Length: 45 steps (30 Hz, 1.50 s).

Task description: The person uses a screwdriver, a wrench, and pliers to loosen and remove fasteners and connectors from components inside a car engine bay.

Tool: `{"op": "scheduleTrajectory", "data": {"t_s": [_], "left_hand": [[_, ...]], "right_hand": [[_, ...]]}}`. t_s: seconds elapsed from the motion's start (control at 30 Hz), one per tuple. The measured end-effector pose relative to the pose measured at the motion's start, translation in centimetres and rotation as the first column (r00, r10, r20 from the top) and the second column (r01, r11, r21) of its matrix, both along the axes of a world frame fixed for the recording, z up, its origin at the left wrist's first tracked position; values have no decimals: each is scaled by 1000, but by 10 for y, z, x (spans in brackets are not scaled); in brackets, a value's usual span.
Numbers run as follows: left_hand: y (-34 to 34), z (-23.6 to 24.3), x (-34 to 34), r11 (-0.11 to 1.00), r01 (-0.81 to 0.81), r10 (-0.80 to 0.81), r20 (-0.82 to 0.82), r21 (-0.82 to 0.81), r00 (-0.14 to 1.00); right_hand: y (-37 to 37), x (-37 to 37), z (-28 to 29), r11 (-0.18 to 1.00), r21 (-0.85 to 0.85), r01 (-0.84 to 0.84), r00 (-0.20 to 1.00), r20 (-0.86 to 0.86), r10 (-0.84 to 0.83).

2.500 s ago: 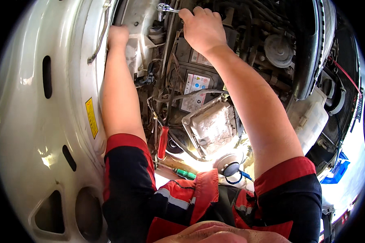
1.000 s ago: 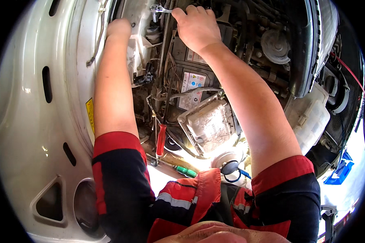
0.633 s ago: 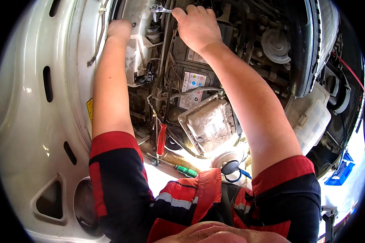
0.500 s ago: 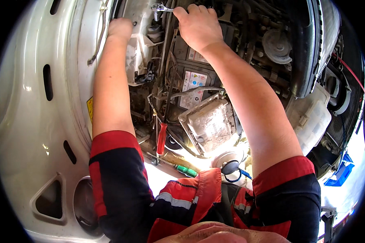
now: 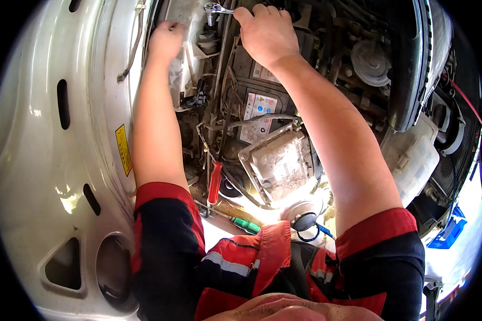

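Observation:
My right hand is closed around the handle of a chrome ratchet wrench, near the top of the engine bay. Its head points left, with a socket pointing down from it. Further left, my left hand reaches to the pale panel beside the hood edge. Its fingers are curled in, and whatever they hold, if anything, is hidden. A dark round cap sits between the two hands, under the socket.
Below my right forearm lies a dusty box-shaped cover, beside a battery with a label. A red-handled tool and a green-handled tool lie nearer me. The raised hood fills the left; a blue tray is at right.
My left hand has shifted right from the hood edge onto the pale panel, uncovering a yellow label beside the forearm. My right hand and the ratchet wrench have moved only slightly.

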<state>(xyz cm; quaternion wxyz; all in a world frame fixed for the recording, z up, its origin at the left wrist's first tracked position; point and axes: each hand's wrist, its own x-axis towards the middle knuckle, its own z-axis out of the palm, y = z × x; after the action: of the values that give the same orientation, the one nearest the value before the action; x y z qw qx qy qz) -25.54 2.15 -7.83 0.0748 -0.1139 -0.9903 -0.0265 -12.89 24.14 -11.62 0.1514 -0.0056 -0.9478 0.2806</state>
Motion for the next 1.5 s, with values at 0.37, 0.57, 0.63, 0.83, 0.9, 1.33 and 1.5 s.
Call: {"op": "scheduleTrajectory", "data": {"t_s": [0.37,0.57,0.63,0.83,0.9,1.33,1.5], "left_hand": [[10,-7,2,993,-83,81,-21,-86,996],[3,1,-9,974,-216,198,218,64,956],[-7,1,-11,990,-132,120,202,46,972],[5,8,-17,987,-34,80,293,-159,953],[11,7,-11,952,-270,227,255,148,940],[-3,6,-18,998,-24,33,157,-58,987],[16,7,-9,967,-112,147,143,-227,979]], "right_hand": [[-6,-3,0,1000,8,24,999,-37,-24],[-3,-3,-5,999,32,40,998,-55,-38],[-5,-4,-2,999,31,22,999,-26,-21],[-3,-2,-4,999,36,31,999,-44,-30],[-3,-2,-5,999,32,29,999,-44,-27],[-7,-4,0,1000,6,25,998,-51,-24],[-4,-4,-6,998,29,48,997,-68,-45]]}}
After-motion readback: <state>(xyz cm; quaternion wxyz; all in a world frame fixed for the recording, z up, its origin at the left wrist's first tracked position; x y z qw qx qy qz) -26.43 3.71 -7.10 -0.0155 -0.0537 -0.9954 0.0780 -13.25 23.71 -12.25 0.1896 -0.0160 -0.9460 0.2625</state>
